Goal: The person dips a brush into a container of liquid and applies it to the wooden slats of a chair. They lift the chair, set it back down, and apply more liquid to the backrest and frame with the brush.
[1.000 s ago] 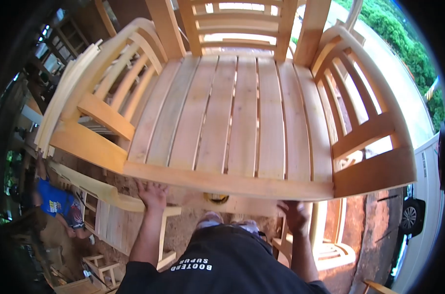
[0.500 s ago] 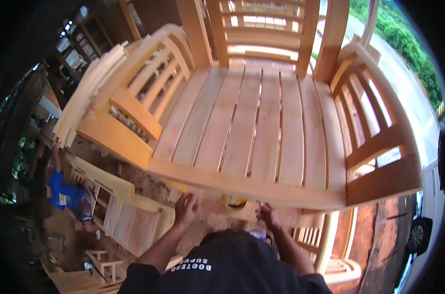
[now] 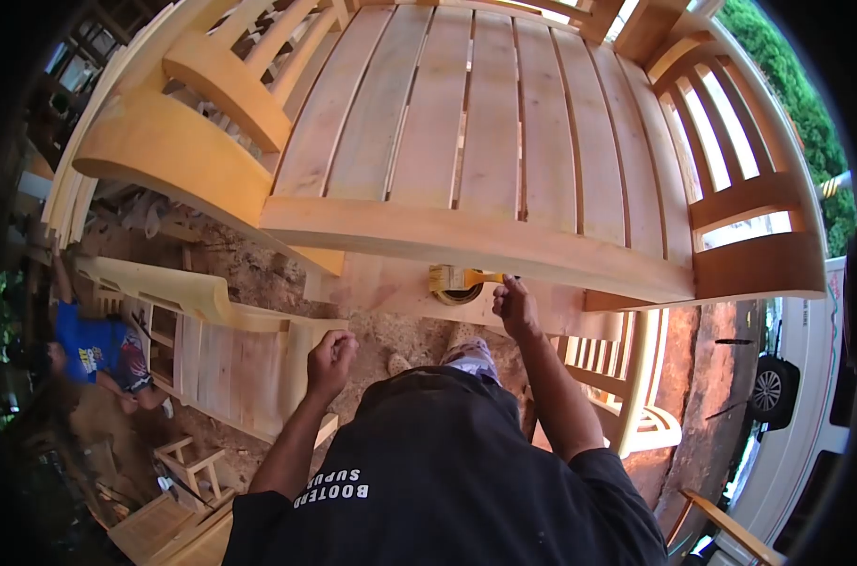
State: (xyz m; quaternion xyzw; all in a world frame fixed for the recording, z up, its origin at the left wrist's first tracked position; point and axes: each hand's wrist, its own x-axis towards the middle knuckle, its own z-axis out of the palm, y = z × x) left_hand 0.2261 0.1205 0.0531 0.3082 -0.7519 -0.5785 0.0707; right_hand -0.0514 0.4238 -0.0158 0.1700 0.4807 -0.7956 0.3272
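Note:
My right hand [image 3: 515, 307] pinches the yellow handle of a paintbrush [image 3: 482, 277] just below the front rail of a wooden bench. The brush lies level, its pale bristles pointing left over the mouth of a round can [image 3: 459, 296]. The can rests on a wooden board [image 3: 377, 286] under the bench's front edge; its contents are mostly hidden. My left hand [image 3: 331, 362] is closed in a loose fist in front of the board, with nothing visible in it. Ahead of me stands the bench, with its slatted seat [image 3: 490, 123], barred right armrest [image 3: 744, 203] and yellower left armrest [image 3: 179, 141].
A second slatted wooden seat [image 3: 226, 363] is low on the left, near a person in a blue shirt [image 3: 94, 344]. Wooden strips [image 3: 84, 184] lean beyond the left armrest. More furniture [image 3: 626, 377] stands at right, with a white vehicle [image 3: 806, 349] beyond.
My view has tipped downward, so the bench sits higher in it. My right hand now holds the paintbrush over the can. My left hand remains closed, now farther from the bench rail.

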